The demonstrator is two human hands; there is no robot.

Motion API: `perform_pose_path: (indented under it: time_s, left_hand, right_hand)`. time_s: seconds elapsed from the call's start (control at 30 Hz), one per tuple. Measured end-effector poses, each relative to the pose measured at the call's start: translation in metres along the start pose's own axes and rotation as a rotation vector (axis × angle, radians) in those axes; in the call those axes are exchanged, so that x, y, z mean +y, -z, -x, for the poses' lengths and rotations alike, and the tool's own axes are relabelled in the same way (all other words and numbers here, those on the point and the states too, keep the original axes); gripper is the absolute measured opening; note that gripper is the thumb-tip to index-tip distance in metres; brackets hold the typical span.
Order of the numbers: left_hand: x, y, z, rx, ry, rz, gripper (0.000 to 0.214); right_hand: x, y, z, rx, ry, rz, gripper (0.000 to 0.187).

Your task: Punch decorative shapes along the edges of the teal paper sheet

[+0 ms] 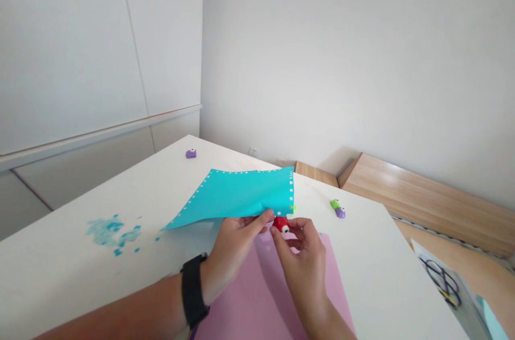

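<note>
As left grip (230,246) pinches blue sheet (241,192) by near edge | right grip (304,257) pinching red punch (279,223) between thumb and fingers

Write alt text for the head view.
The left hand pinches a turquoise sheet, its border punched with shapes, while the right hand holds a red craft punch at the near edge. Pink paper lies beneath on a white table, turquoise scraps at left.

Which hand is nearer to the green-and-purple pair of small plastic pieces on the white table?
Right: the right hand, holding a red plastic piece, is left of the pair; the left hand, pinching a turquoise paper sheet, is farther left.
</note>
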State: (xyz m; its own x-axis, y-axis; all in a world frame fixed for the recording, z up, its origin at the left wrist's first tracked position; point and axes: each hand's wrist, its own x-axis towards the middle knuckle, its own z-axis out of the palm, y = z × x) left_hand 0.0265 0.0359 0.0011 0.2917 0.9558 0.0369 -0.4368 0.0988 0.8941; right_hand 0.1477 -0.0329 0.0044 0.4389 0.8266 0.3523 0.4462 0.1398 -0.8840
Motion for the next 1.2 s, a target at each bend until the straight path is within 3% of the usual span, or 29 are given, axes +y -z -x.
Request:
perform_pose_path:
  time_s: [0.27,0.4,0.87,1.1,1.2]
  left_hand:
    - [0.005,-0.004,0.001,0.003,-0.096,-0.022,0.014]
    - [0.009,-0.005,0.002,0.042,-0.12,-0.052,0.025]
    - [0.007,-0.006,0.005,0.006,-0.087,-0.038,0.017]
    - [0.019,-0.009,0.001,0.076,-0.139,0.028,0.027]
    - [0.015,-0.008,0.001,0.048,-0.127,0.017,0.024]
  right_hand:
    - [-0.003,0.0,0.001,0.021,-0.05,0.028,0.027]
    - [-0.003,0.0,0.001,0.048,-0.054,0.003,0.028]
    - [-0.007,-0.001,0.002,0.049,-0.056,-0.019,0.029]
    - [-0.011,0.001,0.002,0.054,-0.05,-0.002,0.029]
    - [-0.011,0.001,0.002,0.051,-0.055,-0.003,0.029]
